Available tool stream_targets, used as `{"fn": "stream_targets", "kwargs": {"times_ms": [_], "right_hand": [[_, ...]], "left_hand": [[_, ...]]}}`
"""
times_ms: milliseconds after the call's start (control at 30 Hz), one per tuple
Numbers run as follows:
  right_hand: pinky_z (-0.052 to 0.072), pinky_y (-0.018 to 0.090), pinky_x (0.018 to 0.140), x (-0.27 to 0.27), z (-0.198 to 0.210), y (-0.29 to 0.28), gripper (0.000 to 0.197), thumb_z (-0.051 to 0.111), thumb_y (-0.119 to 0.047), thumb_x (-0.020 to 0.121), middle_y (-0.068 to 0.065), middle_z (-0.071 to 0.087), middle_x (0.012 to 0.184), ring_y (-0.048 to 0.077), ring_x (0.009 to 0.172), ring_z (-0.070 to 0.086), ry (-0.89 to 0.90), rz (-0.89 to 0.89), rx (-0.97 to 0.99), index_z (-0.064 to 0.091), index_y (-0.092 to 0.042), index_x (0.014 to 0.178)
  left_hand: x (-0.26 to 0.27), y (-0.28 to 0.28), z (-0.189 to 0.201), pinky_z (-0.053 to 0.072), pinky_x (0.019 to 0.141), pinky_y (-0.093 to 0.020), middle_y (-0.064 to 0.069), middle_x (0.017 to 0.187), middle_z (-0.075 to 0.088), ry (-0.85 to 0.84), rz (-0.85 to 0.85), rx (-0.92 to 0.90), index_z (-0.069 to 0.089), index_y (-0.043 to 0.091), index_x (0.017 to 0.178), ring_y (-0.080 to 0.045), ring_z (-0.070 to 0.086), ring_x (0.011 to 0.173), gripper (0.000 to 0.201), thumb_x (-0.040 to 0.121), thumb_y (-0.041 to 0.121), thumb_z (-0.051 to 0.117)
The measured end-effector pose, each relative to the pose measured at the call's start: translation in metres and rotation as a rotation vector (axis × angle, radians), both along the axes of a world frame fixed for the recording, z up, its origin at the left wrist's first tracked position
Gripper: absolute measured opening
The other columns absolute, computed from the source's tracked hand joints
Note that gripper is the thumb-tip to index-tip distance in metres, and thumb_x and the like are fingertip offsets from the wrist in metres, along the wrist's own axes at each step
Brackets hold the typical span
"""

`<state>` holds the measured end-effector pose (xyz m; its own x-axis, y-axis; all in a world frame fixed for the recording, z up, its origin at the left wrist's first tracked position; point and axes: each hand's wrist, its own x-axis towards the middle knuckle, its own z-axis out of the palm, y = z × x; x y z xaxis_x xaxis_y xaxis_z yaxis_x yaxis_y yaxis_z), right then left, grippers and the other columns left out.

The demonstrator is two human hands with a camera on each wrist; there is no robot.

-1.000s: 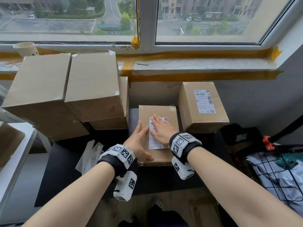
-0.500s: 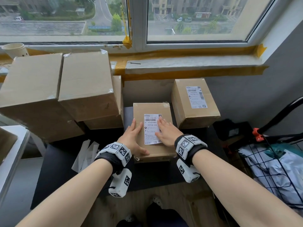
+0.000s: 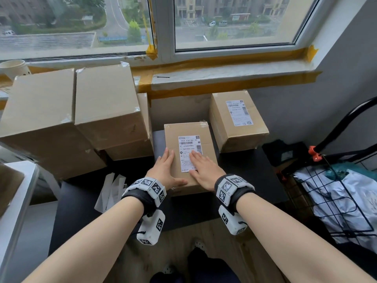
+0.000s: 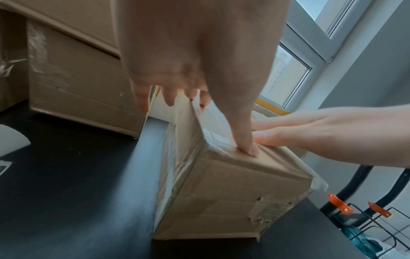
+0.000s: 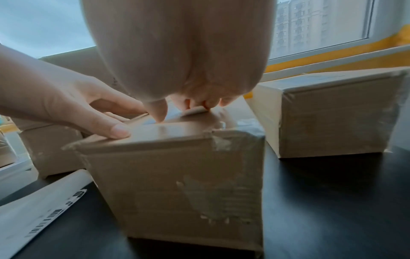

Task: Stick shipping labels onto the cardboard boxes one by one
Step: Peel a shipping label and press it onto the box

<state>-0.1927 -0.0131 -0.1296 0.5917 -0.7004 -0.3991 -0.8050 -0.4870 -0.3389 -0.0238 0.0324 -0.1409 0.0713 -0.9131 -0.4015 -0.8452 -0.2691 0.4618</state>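
Both hands, left [image 3: 164, 172] and right [image 3: 206, 173], lie flat-fingered on the box [image 3: 189, 131], label [image 3: 189, 153] lengthwise toward the window.

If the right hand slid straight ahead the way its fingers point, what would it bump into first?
The right hand lies flat on the label atop the middle box, fingers pointing toward the window. It would slide along the label and off the box's far edge. Past that, probably the pale wall under the sill, though depth is unclear.
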Motion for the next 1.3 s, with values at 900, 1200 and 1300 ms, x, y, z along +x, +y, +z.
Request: {"fn": "stream_targets", "kwargs": {"times_ms": [900, 1200, 1300], "right_hand": [[0.000, 0.027, 0.118, -0.015, -0.003, 0.057, 0.054, 0.025, -0.024, 0.101, 0.003, 0.006, 0.160, 0.014, 0.147, 0.005, -0.013, -0.094, -0.104, 0.010, -0.011, 0.151], [0.004, 0.028, 0.120, -0.040, -0.005, 0.055, 0.055, 0.026, -0.020, 0.100, -0.001, 0.006, 0.160, 0.013, 0.147, 0.007, 0.045, -0.088, -0.148, 0.008, -0.014, 0.151], [0.003, 0.027, 0.120, -0.042, -0.004, 0.055, 0.055, 0.026, -0.022, 0.100, -0.002, 0.004, 0.160, 0.012, 0.147, 0.006, 0.024, -0.113, -0.127, 0.007, -0.014, 0.151]], "left_hand": [[-0.001, 0.009, 0.002, 0.025, 0.117, -0.044, 0.005, 0.159, -0.013, -0.074, -0.065, 0.020, -0.006, 0.021, 0.150, -0.020, 0.006, 0.147, 0.123, 0.065, 0.061, 0.073], [0.001, 0.008, 0.000, 0.027, 0.116, -0.046, 0.005, 0.157, -0.019, -0.045, -0.097, 0.053, 0.009, 0.043, 0.147, -0.024, 0.009, 0.147, 0.102, 0.067, 0.059, 0.072], [0.000, 0.007, 0.004, 0.027, 0.116, -0.037, 0.006, 0.157, -0.019, 0.029, -0.053, 0.044, 0.016, 0.039, 0.148, -0.020, 0.017, 0.146, 0.103, 0.067, 0.050, 0.078]]}}
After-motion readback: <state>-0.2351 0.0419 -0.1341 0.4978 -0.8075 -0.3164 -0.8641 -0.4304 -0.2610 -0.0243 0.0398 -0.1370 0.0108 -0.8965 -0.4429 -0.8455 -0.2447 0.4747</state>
